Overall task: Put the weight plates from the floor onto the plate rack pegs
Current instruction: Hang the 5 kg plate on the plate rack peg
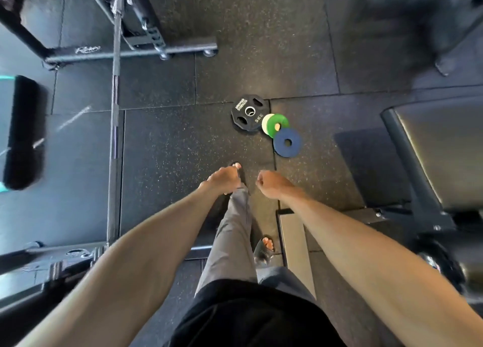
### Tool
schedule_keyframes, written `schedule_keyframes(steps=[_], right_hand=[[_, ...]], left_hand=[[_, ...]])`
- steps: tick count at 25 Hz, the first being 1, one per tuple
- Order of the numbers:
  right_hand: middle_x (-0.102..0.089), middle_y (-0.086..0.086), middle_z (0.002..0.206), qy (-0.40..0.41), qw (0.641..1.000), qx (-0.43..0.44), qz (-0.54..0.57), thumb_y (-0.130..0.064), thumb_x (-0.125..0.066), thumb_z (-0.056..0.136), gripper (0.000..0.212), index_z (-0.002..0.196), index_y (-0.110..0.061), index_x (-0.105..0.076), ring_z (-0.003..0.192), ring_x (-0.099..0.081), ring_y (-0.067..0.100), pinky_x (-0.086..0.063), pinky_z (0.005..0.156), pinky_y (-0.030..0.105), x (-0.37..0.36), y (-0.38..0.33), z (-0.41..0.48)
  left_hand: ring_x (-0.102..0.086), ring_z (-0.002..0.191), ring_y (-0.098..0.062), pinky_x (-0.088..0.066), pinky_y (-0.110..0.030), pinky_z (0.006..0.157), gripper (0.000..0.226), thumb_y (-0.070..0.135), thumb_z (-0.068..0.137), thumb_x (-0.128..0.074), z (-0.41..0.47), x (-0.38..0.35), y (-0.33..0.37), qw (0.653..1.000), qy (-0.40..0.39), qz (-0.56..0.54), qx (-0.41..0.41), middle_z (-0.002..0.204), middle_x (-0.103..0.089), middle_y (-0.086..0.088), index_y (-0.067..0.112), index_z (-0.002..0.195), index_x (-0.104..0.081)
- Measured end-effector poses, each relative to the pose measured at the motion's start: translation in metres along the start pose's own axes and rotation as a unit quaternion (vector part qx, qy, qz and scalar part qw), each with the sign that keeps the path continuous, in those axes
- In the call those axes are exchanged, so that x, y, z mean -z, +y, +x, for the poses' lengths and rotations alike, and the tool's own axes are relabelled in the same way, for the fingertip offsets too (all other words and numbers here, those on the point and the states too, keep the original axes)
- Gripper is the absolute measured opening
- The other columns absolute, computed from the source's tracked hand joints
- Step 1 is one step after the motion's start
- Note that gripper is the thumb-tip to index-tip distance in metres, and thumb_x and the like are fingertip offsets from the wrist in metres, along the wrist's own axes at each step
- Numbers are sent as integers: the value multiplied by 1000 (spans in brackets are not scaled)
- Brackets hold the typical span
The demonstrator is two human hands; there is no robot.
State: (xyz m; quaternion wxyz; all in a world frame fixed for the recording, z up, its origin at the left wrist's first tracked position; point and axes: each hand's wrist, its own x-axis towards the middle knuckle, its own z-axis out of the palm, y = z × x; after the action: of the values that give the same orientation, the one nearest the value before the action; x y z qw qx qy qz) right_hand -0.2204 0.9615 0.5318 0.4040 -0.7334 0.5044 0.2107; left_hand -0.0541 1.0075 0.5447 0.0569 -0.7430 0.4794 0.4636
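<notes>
Black 5KG plate lies flat on the speckled rubber floor at approx 12 o'clock from the hands and well apart from them. At its 4 o'clock a green plate sits over a pale disc. A blue plate is at the green one's 5 o'clock, edges touching or overlapping; can't tell which is on top.

L hand and R hand hang in front of the body, both empty. L fingers droop and R fingers are loosely curled, neither gripping anything.

Handling, as a judgement: the black plate is stiff and dense, prob the heaviest. It has cut-out grip slots around the hub, so hook fingers thru a slot. The small discs look light and thin w/ no slots, so pinch the rim or put a finger thru the bore. Lying flat, the rims may be hard to get under.

Orientation: all are round, so no long axis. Faces are up and bores point vertically, so each needs tipping on edge to slide onto a peg. No rack pegs clearly in view. A barbell runs 12–6 at 9 o'clock, and a bench pad is at 3 o'clock.
</notes>
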Motion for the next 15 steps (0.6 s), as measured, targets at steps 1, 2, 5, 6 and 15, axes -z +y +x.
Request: schedule_keyframes(steps=[1,2,5,6,15], right_hand=[[-65,15,112,1,1000,1,1,-33,-44,101,28,109,-11,-60,106,-60,34,-51,87,42,15,-1,22],[-65,15,111,2,1000,2,4,-33,-44,101,28,109,-12,-59,105,-60,34,-51,86,44,30,-1,45],[-65,16,111,-16,1000,-22,2,-32,-43,102,27,109,-10,-58,103,-61,36,-51,84,43,74,-7,113],[-65,16,112,-24,999,-25,-3,-32,-42,102,28,109,-9,-57,103,-61,36,-49,82,41,85,-9,133],[-68,15,108,-42,999,-16,-7,-25,-40,101,26,103,-6,-59,101,-63,37,-51,79,42,155,-6,321]], left_hand=[[-64,103,-42,-51,-43,88,33,21,97,-45,22,11,1,1000,1,-2,4,114,-67,-26,3,123,-56],[-64,105,-42,-51,-43,88,33,20,96,-46,46,23,3,1000,0,-9,8,116,-66,-25,3,122,-56],[-64,107,-39,-51,-41,86,31,19,99,-42,123,60,13,999,-41,-5,32,118,-65,-22,0,119,-58],[-64,107,-39,-51,-41,86,31,19,99,-41,143,71,15,998,-45,2,34,118,-65,-22,1,118,-58],[-62,109,-38,-52,-43,92,34,24,96,-42,316,133,13,994,-12,-70,79,119,-64,-21,5,120,-58]])
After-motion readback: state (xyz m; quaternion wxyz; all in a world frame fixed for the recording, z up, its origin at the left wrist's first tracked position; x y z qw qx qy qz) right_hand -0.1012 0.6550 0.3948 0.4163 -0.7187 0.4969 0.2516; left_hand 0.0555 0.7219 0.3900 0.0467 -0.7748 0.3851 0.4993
